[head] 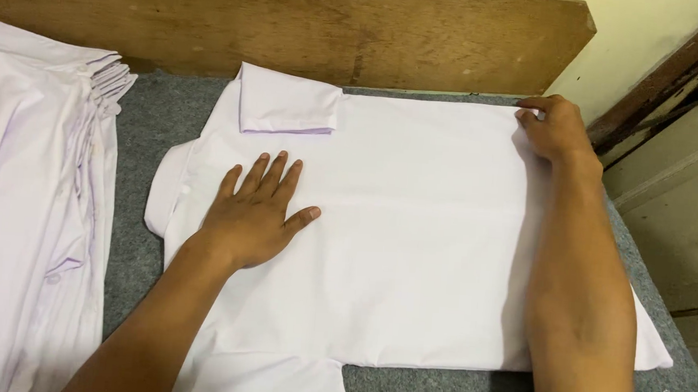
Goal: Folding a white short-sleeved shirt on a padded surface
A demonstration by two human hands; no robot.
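Shirt folding in progress on the padded table.
The white shirt [412, 224] lies flat on the grey felt table [139, 127], one sleeve [288, 101] folded in. The left hand [255, 214] presses it, palm open; the right hand [555, 128] pinches the far edge. The next fold likely needs a steady, even pull. A stack of shirts [34, 201] lies beside it.

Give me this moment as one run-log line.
left hand: flat on white cotton shirt | right hand: pinching shirt's far edge | surface: grey felt pad | beside: stacked white shirts
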